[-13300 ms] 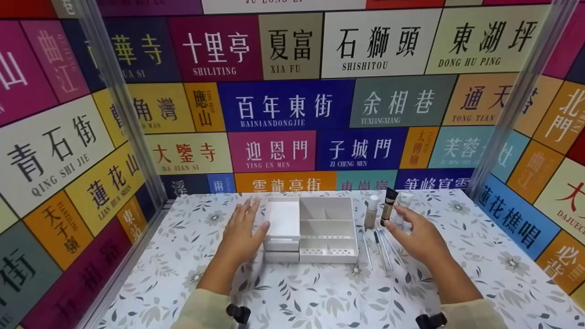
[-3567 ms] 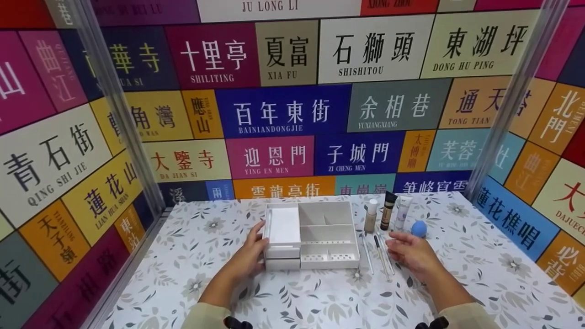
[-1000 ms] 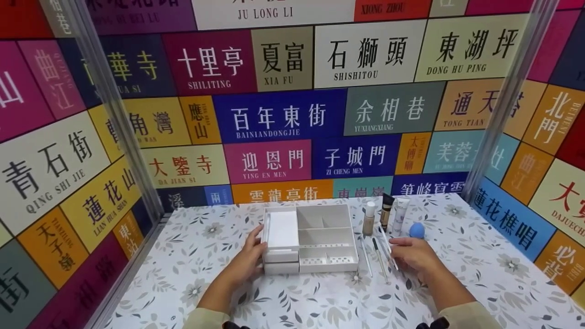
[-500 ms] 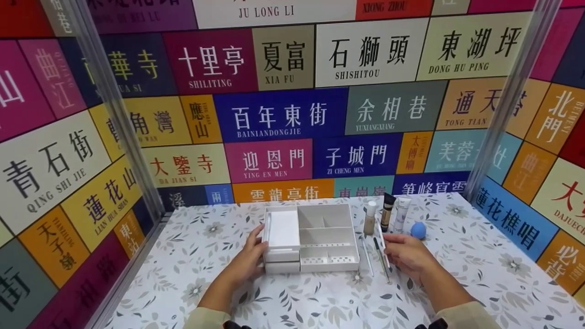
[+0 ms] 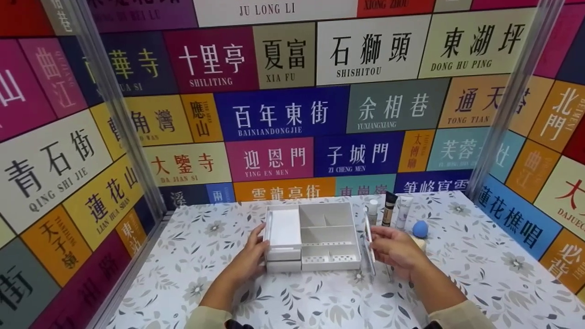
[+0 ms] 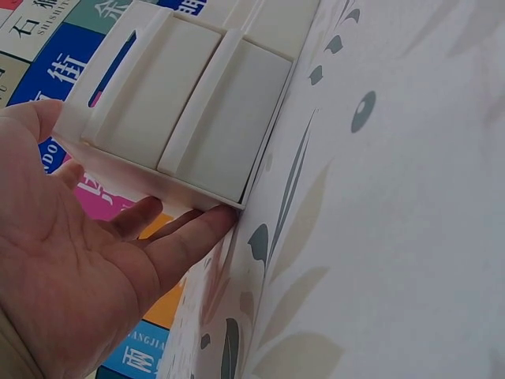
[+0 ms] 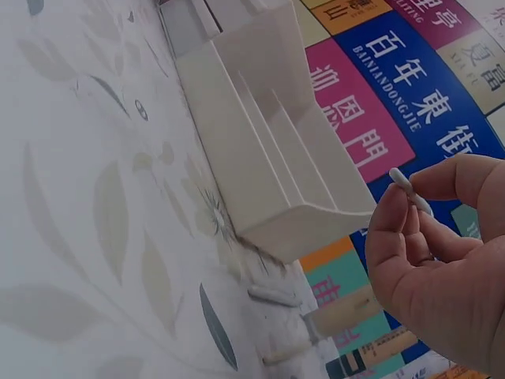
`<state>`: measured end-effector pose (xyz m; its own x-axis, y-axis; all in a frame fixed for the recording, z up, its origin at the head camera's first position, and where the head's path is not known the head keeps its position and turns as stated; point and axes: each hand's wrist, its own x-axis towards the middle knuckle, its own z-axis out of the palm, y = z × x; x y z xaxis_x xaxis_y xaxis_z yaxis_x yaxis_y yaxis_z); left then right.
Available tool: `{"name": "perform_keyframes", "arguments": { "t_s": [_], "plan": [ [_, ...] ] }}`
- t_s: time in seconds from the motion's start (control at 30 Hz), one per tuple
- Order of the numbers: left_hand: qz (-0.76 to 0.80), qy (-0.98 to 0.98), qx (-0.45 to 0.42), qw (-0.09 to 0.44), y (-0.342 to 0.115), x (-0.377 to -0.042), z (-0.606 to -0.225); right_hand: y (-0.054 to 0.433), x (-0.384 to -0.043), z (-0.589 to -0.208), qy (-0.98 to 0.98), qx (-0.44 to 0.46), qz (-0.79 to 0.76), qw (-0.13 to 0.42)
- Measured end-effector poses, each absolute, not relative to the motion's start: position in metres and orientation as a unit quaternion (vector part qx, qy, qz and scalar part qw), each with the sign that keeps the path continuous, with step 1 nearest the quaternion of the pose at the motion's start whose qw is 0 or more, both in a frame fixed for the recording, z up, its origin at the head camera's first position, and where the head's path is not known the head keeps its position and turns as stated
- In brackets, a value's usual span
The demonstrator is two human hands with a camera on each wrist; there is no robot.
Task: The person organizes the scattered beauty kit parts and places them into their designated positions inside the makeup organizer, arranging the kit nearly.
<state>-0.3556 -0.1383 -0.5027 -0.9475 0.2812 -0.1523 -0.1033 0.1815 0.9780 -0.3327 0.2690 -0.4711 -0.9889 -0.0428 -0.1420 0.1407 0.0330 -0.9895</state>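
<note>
A white makeup organizer (image 5: 331, 265) with a drawer unit on its left and divided compartments on its right sits on the table. My left hand (image 5: 252, 256) touches its left side; in the left wrist view the fingers (image 6: 185, 245) lie against the side wall by the two drawers. My right hand (image 5: 396, 249) pinches a thin white stick (image 5: 369, 235) between thumb and fingers, just right of the organizer and above the table. In the right wrist view only the end of the white stick (image 7: 412, 192) shows, its kind unclear.
Behind my right hand stand a white-capped bottle (image 5: 373, 208), a black-capped tube (image 5: 389, 210) and a white tube (image 5: 403, 212). A blue egg-shaped sponge (image 5: 420, 229) lies near a partly hidden cream round thing (image 5: 419, 243). Other slim sticks lie under my right hand.
My right hand, earlier at the black-capped tube, then over the sticks, has picked up a white stick and brought it left towards the organizer. My left hand stays at the organizer's side.
</note>
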Motion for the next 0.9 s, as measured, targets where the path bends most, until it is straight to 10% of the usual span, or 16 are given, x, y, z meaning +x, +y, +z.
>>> {"name": "perform_keyframes", "arguments": {
  "t_s": [0.9],
  "plan": [
    [0.637,0.753,0.066,0.149,-0.138,-0.359,-0.506,0.181,-0.352,-0.46,0.668,-0.022,-0.737,0.104]
  ]
}}
